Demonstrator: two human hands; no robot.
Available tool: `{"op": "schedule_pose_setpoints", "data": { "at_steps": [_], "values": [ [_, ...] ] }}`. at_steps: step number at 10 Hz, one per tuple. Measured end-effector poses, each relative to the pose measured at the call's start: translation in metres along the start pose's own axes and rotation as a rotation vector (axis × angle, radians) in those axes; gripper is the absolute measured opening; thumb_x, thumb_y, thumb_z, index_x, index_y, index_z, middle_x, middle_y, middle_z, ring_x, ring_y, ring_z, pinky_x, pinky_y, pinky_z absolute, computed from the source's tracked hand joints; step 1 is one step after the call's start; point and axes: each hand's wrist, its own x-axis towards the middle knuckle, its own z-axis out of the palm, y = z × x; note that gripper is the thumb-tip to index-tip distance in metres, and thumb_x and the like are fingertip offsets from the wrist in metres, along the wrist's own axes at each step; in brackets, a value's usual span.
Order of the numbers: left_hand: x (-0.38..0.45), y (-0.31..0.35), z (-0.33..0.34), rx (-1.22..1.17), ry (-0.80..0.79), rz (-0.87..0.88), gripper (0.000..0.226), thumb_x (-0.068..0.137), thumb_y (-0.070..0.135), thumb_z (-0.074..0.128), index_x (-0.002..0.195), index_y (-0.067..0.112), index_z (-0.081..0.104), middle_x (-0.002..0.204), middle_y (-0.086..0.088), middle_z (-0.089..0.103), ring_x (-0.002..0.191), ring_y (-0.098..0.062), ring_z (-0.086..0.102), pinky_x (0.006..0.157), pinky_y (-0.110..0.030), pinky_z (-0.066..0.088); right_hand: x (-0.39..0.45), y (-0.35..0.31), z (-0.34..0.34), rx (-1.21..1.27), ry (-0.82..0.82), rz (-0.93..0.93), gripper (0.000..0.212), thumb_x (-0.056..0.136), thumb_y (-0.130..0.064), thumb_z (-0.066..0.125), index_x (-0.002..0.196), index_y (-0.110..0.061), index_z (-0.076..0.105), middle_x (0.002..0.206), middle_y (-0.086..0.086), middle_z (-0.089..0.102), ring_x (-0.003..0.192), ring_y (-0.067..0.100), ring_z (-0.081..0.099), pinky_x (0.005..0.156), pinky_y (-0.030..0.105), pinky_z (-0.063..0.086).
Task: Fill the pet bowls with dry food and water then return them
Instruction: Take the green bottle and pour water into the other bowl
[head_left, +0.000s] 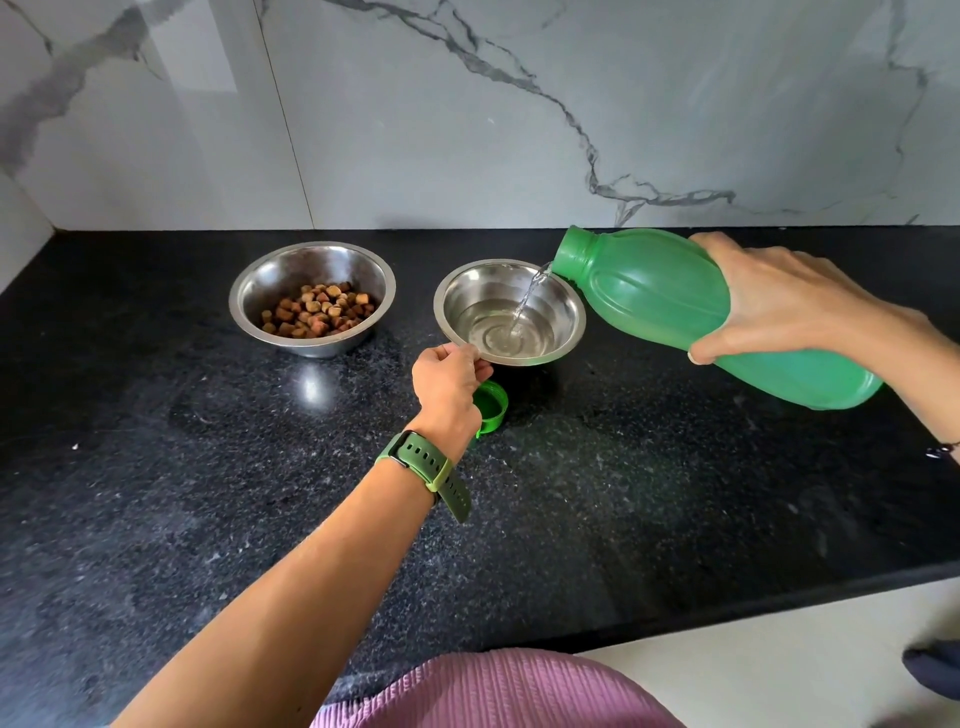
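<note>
**Water went into the small bowl**

The surface (519, 519) was black and speckled, and a white marble wall (467, 104) with grey lines stood behind it.

The fingers (457, 353) of the left hand (449, 387) pinched the near rim of the small steel bowl (566, 306). The fingers (727, 348) of the right hand (795, 306) were curled round a green bottle (649, 306) and held it up, tipped on its side. The mouth of the bottle was over the far right edge of the small bowl. A thin stream of water (530, 291) fell from the bottle into the bowl, and some water lay in the bottom.

A green cap (493, 405) lay on the surface, just beside the left hand and close to the small bowl. A green watch band (426, 462) sat on the left wrist.

To the left of the small bowl stood a bigger steel bowl (270, 291). The two bowls were near each other but did not touch. Brown bits of dry food (319, 309) lay in the bottom of the bigger bowl.

At the bottom, some pink ribbed cloth (493, 691) showed in front of the surface.
</note>
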Motion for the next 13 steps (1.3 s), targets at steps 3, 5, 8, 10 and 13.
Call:
{"op": "schedule_pose_setpoints", "data": {
  "at_steps": [3,5,8,10,13],
  "values": [
    [-0.0027,0.0003,-0.0001,-0.002,0.006,0.007,0.024,0.085,-0.009,0.052,0.07,0.01,0.046,0.066,-0.007,0.054,0.054,-0.017,0.053,0.061,-0.024,0.051,-0.0007,-0.0048,-0.0045,-0.013,0.001,-0.007,0.108,0.054,-0.045,0.08,0.142,-0.025,0.022,0.092,-0.001,0.05,0.077,0.028,0.05,0.067,0.033,0.04],
    [-0.0031,-0.0004,-0.0002,-0.002,0.007,0.011,0.024,0.085,-0.009,0.051,0.071,0.009,0.046,0.066,-0.007,0.054,0.054,-0.016,0.053,0.061,-0.024,0.051,0.001,-0.0031,-0.003,-0.02,-0.003,-0.014,0.109,0.054,-0.046,0.08,0.142,-0.025,0.02,0.095,0.0,0.053,0.078,0.028,0.051,0.068,0.035,0.042],
    [-0.0032,-0.0002,-0.0003,-0.007,0.008,0.009,0.023,0.085,-0.008,0.053,0.072,0.01,0.047,0.068,-0.007,0.055,0.055,-0.016,0.054,0.061,-0.024,0.051,0.0013,-0.0032,-0.0023,-0.015,0.005,-0.019,0.108,0.054,-0.046,0.08,0.141,-0.025,0.021,0.097,0.002,0.055,0.079,0.028,0.05,0.067,0.034,0.04],
    [-0.0032,0.0006,-0.0004,0.006,0.012,0.015,0.023,0.085,-0.008,0.053,0.073,0.01,0.047,0.068,-0.007,0.055,0.055,-0.015,0.054,0.061,-0.024,0.051,0.0008,-0.0039,-0.0015,-0.017,0.007,-0.021,0.11,0.054,-0.047,0.08,0.143,-0.024,0.019,0.109,0.007,0.06,0.08,0.026,0.048,0.068,0.034,0.039],
    [-0.0031,0.0017,-0.0031,0.047,-0.019,0.016,0.023,0.085,-0.009,0.052,0.072,0.009,0.046,0.068,-0.008,0.054,0.056,-0.016,0.053,0.059,-0.022,0.051,-0.0065,-0.0054,0.0022,0.009,0.009,0.0,0.107,0.054,-0.047,0.079,0.141,-0.028,0.02,0.112,0.007,0.06,0.081,0.026,0.047,0.07,0.034,0.039]
  ]
}}
